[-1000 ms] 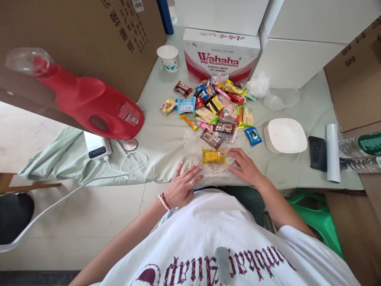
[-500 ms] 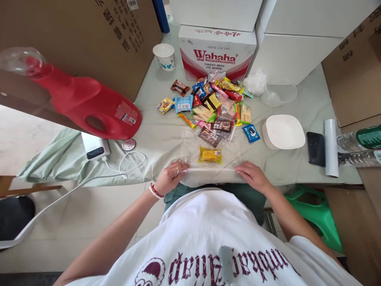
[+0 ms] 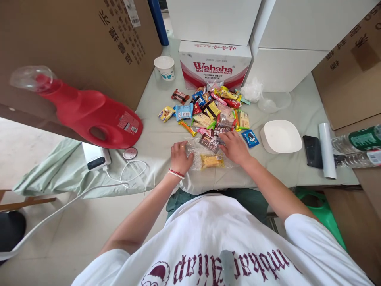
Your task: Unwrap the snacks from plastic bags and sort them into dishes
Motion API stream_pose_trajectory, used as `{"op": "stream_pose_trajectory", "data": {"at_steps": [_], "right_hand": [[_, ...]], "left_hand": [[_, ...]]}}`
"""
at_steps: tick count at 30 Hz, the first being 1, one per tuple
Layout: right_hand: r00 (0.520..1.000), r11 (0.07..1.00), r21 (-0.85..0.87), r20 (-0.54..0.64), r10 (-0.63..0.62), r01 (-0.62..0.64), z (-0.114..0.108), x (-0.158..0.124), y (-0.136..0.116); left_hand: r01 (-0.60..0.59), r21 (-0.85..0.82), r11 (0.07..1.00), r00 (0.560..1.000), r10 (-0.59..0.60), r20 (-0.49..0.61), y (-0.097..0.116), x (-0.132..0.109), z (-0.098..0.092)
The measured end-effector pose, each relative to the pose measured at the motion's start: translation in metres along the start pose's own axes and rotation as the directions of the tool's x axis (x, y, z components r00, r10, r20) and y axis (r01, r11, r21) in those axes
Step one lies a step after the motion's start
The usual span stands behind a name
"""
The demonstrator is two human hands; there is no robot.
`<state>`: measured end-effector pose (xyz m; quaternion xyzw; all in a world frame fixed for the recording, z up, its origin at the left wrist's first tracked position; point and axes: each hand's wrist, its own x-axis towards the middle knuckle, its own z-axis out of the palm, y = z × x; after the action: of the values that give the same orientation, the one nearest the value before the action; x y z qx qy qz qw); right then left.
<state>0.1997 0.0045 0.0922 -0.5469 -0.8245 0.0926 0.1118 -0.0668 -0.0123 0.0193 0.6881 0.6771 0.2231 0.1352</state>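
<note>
A clear plastic bag or sheet (image 3: 195,157) lies crinkled near the table's front edge. On or inside it, I cannot tell which, is a yellow-wrapped snack (image 3: 212,161), which looks covered by film. My left hand (image 3: 180,158) rests at the plastic's left edge, fingers stretched forward and thumb apart. Across from it, my right hand (image 3: 235,147) lies over the plastic's right side, fingers extended towards a dark brown cocoa packet (image 3: 208,143). That packet overlaps the plastic's far edge. Behind it spreads a pile of colourful snack packets (image 3: 212,110).
A blue packet (image 3: 250,138) and a white bowl (image 3: 281,137) are on the right, with a phone (image 3: 312,151) and white roll (image 3: 328,151) beyond. A red jug (image 3: 101,115), power bank (image 3: 95,155) and cable occupy the left. Behind stand a paper cup (image 3: 165,68) and Wahaha carton (image 3: 214,65).
Both hands have left the plastic's near edge and moved forward, the right one furthest, up to the cocoa packet. That edge is no longer stretched between them. The view has tilted slightly.
</note>
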Motion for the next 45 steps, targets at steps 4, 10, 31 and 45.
{"op": "stream_pose_trajectory", "data": {"at_steps": [4, 10, 31, 45], "right_hand": [[0.983, 0.997, -0.079, 0.184, 0.007, 0.008, 0.015, 0.031, -0.019], [0.956, 0.992, -0.003, 0.27, -0.118, 0.123, 0.009, 0.03, -0.017], [0.917, 0.941, 0.152, 0.224, -0.33, 0.302, 0.051, -0.047, -0.023], [0.994, 0.887, 0.456, -0.109, -0.026, 0.074, 0.04, -0.074, -0.002]], "left_hand": [[0.116, -0.005, 0.993, 0.993, -0.116, -0.012, 0.0, -0.014, 0.001], [0.254, -0.024, 0.967, 0.967, -0.254, 0.014, 0.004, -0.009, 0.006], [0.269, -0.092, 0.959, 0.962, -0.263, 0.071, -0.001, -0.041, -0.033], [-0.266, 0.022, 0.964, 0.954, 0.26, 0.151, 0.086, -0.051, 0.011]]}}
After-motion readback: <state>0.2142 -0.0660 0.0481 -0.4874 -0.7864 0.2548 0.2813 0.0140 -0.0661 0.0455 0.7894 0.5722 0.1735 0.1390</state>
